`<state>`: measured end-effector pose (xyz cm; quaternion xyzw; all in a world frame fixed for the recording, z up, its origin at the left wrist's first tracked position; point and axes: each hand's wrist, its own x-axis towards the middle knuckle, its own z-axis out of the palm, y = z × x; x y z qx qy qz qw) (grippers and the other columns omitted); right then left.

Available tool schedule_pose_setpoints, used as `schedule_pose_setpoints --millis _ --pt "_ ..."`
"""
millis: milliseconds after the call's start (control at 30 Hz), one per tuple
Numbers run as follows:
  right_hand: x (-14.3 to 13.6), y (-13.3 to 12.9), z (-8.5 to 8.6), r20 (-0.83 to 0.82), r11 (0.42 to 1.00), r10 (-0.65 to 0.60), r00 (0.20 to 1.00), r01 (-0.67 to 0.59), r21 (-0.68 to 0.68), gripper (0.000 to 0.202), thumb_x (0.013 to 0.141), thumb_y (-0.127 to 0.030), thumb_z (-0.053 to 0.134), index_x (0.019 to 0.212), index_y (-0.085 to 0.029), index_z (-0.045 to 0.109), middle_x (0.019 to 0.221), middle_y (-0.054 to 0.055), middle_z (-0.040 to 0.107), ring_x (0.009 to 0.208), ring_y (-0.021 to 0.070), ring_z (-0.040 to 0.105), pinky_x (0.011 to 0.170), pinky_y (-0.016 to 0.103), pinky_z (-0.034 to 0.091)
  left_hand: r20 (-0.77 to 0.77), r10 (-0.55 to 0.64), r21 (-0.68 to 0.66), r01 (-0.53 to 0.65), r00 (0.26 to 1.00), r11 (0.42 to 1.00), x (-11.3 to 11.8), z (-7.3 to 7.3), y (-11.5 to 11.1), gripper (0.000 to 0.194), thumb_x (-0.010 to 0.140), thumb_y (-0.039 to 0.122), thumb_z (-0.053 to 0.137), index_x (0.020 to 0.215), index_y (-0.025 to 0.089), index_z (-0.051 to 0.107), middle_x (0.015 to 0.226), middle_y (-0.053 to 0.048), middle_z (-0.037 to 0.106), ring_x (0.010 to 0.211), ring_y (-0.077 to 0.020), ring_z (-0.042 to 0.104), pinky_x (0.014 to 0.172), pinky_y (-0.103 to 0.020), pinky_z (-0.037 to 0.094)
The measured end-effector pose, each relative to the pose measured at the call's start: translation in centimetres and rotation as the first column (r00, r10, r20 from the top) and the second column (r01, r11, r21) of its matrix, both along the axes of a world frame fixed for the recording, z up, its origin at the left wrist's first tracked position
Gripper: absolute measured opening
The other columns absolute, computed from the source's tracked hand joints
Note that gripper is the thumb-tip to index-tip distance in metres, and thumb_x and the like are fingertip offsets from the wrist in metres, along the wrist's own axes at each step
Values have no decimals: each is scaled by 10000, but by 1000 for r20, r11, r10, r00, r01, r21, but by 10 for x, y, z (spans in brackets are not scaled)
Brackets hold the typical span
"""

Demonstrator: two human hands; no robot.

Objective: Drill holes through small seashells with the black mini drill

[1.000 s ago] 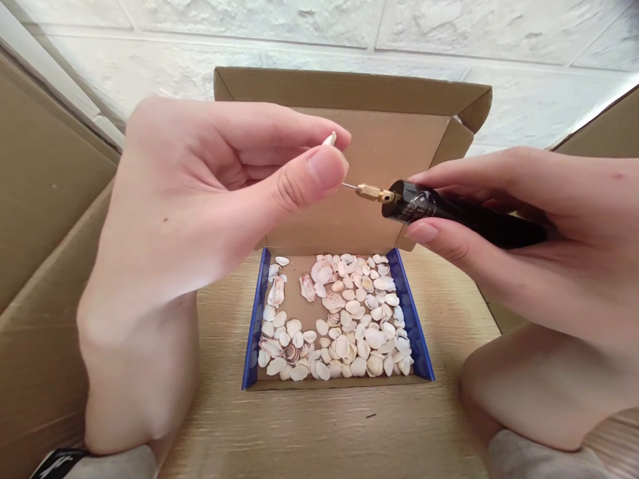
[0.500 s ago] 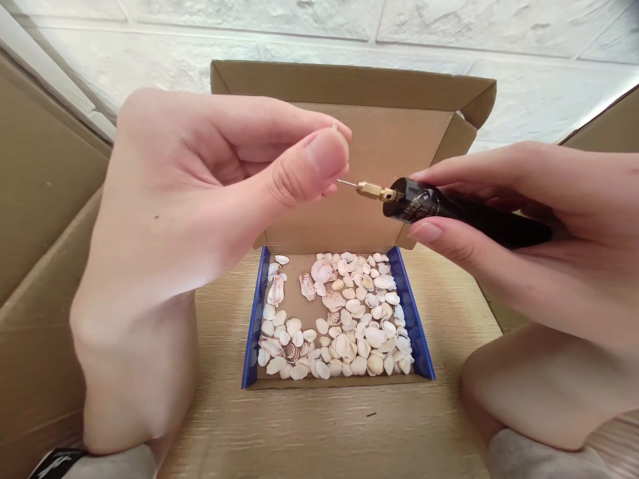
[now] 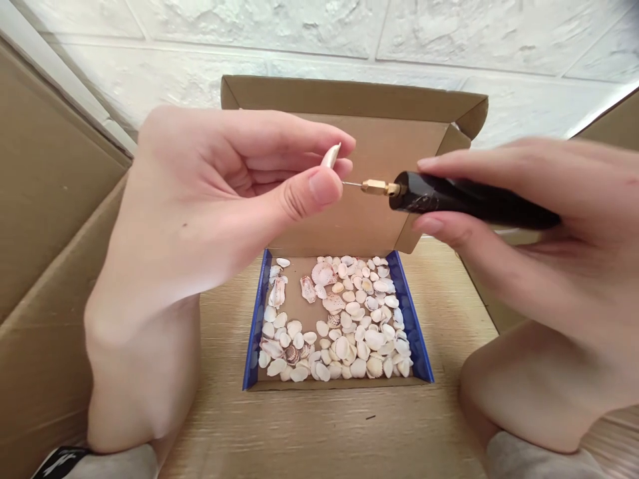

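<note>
Between the thumb and fingers of my left hand [image 3: 239, 179] is a small pale seashell [image 3: 331, 156], seen edge-on and partly covered by the thumb. My right hand [image 3: 529, 213] grips a black hand drill [image 3: 459, 198] with a brass chuck and a thin bit that points left. The bit's tip reaches the left fingers by the shell; whether it touches the shell is hidden. Below both hands, an open cardboard box [image 3: 339, 384] with blue sides holds many white, cream and pinkish shells [image 3: 369, 332].
The box lid [image 3: 369, 159] stands raised behind the hands, against a white brick-patterned wall [image 3: 309, 26]. Cardboard panels [image 3: 44, 199] rise at the left and right. A small dark sliver [image 3: 370, 417] lies on the wooden tabletop [image 3: 319, 439] before the box.
My left thumb has lowered and the fingers have parted somewhat, so more of the shell shows. The drill has shifted slightly right and turned more level.
</note>
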<state>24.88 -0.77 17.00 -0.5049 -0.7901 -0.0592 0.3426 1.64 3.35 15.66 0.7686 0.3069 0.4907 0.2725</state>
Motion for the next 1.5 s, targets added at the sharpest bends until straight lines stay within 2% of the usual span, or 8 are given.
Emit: schedule_pose_setpoints --millis 100,200,333,500,700,933,1167,1500 --pt "2 -2 -4 75 1000 8 997 -8 -10 224 930 -402 594 1079 -296 725 832 -44 769 558 132 635 510 360 457 39 -38 13 38 999 999 -1 -3 4 247 798 159 757 1032 236 770 1040 -30 766 923 -299 748 762 -456 681" --pt "5 1 -7 84 999 40 996 -42 16 296 896 -455 649 1124 -276 704 904 -34 768 737 158 714 617 335 544 47 -128 58 126 991 990 -6 -4 10 281 783 155 771 1058 211 764 1032 -16 774 917 -257 754 778 -400 695" --pt "10 7 -10 96 993 93 991 -100 65 422 843 -478 711 1227 -321 632 1083 -56 745 930 158 719 861 277 568 20 -88 18 87 996 996 -9 -3 12 260 821 202 755 1080 178 751 1023 1 774 937 -234 755 835 -396 687" --pt "9 8 -10 85 993 76 993 -83 79 260 867 -251 658 1109 -343 635 1043 -72 725 881 151 696 758 312 543 14 -106 35 106 994 994 -7 -4 12 269 820 177 754 1085 220 748 1013 17 768 968 -256 748 843 -456 680" --pt "4 5 -9 64 995 48 997 -53 86 217 819 -256 692 1011 -344 643 962 -57 719 806 186 678 685 357 518 66 -124 59 120 990 991 -7 -3 12 269 786 160 776 1055 174 772 1002 -59 779 899 -267 755 802 -427 689" --pt "7 6 -12 72 994 55 996 -61 87 308 819 -276 697 1120 -331 660 1014 -57 762 886 202 737 730 342 559 96 -86 -28 89 992 996 -2 -1 4 271 750 252 816 1016 295 781 1000 -32 776 1014 -371 723 848 -551 645" --pt "7 8 -11 100 995 33 994 -42 88 331 822 -265 686 1151 -297 674 1048 -10 755 914 240 715 737 390 532 49 -124 -8 124 991 992 -5 0 8 281 771 199 797 1048 236 775 1026 -40 770 946 -304 745 819 -482 671" --pt "3 7 -10 68 996 49 996 -54 70 297 806 -233 691 1099 -280 699 1007 -37 764 852 207 731 695 368 536 64 -188 35 186 980 982 -8 -2 12 317 769 147 781 1085 177 765 1024 -58 765 935 -276 746 830 -441 688"
